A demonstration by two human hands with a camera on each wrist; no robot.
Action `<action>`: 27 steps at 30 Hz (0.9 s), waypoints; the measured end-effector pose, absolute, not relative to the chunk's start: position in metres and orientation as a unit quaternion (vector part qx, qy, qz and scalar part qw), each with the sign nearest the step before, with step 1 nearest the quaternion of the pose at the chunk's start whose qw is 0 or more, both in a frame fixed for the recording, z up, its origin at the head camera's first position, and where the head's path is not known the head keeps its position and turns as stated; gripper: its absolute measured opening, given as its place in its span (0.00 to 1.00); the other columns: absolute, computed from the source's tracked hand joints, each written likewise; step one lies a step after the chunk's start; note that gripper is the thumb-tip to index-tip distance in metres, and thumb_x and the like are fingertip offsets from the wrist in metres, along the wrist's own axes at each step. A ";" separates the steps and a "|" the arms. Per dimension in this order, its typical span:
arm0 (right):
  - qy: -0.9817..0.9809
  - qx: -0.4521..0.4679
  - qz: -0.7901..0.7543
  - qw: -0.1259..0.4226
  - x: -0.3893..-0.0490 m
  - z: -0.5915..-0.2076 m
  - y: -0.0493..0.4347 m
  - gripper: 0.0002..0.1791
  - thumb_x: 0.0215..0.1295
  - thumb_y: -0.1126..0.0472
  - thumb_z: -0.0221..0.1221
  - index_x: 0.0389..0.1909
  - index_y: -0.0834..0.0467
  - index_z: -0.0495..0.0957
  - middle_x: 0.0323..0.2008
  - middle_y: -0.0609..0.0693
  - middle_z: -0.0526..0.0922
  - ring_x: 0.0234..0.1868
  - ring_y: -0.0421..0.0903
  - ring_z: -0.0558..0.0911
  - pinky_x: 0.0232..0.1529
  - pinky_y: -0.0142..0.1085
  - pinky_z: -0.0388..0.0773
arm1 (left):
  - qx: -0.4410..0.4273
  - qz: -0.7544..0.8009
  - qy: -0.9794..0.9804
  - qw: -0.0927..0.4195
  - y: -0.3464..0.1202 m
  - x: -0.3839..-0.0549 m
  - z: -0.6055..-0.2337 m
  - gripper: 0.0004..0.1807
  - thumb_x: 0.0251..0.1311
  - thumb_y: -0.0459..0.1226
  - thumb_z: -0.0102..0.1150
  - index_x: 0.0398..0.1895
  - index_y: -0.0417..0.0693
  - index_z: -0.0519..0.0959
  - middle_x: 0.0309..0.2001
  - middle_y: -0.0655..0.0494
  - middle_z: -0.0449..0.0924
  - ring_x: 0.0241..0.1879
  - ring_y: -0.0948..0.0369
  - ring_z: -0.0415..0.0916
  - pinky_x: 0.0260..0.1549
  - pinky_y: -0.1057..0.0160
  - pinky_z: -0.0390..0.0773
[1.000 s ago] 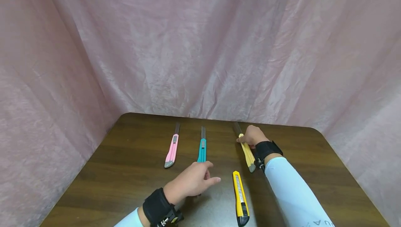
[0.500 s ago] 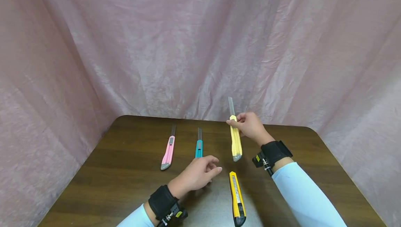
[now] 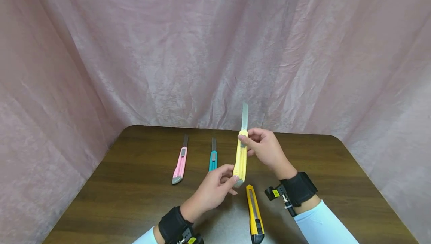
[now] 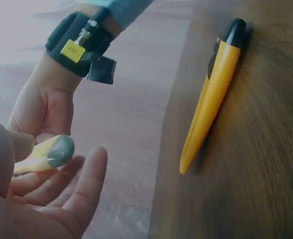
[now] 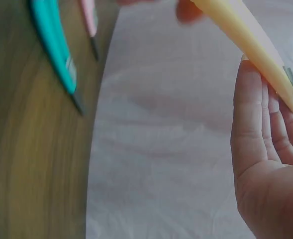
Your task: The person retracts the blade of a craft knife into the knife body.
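A pale yellow utility knife (image 3: 240,159) with its long blade out is held up above the table, blade pointing away. My right hand (image 3: 269,150) pinches it near the blade end, thumb by the slider. At its grey butt end, my left hand (image 3: 213,188) has thumb and fingers around the handle. The left wrist view shows that grey end (image 4: 61,150) between thumb and fingers. Below the hands lies a bright yellow utility knife (image 3: 254,214) with a black end, also seen large in the left wrist view.
On the wooden table (image 3: 134,184), a teal utility knife (image 3: 213,160) lies partly behind my left hand. Further left is a pink utility knife (image 3: 180,164). Both have blades extended towards the far edge. A pink curtain (image 3: 202,49) hangs behind the table.
My right hand has lifted the pale yellow utility knife off the table and brought it leftwards. My left hand, earlier apart from it, now holds its butt end.
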State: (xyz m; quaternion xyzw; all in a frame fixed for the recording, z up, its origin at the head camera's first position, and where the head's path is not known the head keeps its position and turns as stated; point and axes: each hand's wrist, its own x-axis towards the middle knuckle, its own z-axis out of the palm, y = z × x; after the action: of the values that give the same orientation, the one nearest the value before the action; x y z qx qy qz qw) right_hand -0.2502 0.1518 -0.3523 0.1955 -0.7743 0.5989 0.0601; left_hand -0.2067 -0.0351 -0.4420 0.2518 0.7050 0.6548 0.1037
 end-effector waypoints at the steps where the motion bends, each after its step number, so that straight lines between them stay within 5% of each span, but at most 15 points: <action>1: -0.770 0.202 0.602 0.062 -0.246 -0.352 0.149 0.08 0.63 0.61 0.62 0.34 0.64 0.79 0.28 0.57 0.81 0.27 0.54 0.80 0.28 0.52 0.82 | 0.252 0.665 0.695 0.108 -0.036 -0.206 -0.442 0.13 0.68 0.36 0.52 0.54 0.49 0.71 0.40 0.53 0.77 0.36 0.56 0.79 0.32 0.53 0.83; 13: -0.767 0.107 0.625 0.099 -0.230 -0.374 0.138 0.17 0.55 0.44 0.66 0.32 0.55 0.83 0.27 0.54 0.80 0.25 0.52 0.80 0.28 0.47 0.83 | 0.270 0.749 0.585 0.157 -0.042 -0.191 -0.439 0.12 0.69 0.28 0.48 0.53 0.39 0.71 0.43 0.41 0.77 0.39 0.45 0.78 0.28 0.48 0.82; 27: -0.764 0.141 0.611 0.152 -0.219 -0.378 0.137 0.11 0.59 0.50 0.65 0.31 0.54 0.84 0.25 0.50 0.80 0.26 0.50 0.77 0.24 0.38 0.82 | 0.286 0.743 0.590 0.137 -0.039 -0.186 -0.442 0.09 0.69 0.30 0.48 0.50 0.38 0.72 0.41 0.37 0.77 0.34 0.45 0.79 0.24 0.48 0.82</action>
State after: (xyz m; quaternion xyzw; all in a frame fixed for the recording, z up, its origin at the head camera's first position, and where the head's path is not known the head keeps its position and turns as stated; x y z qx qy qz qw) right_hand -0.2190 0.1372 -0.3783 0.1411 -0.7639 0.6111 0.1520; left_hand -0.1856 -0.0386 -0.4420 0.2855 0.5898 0.7429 0.1368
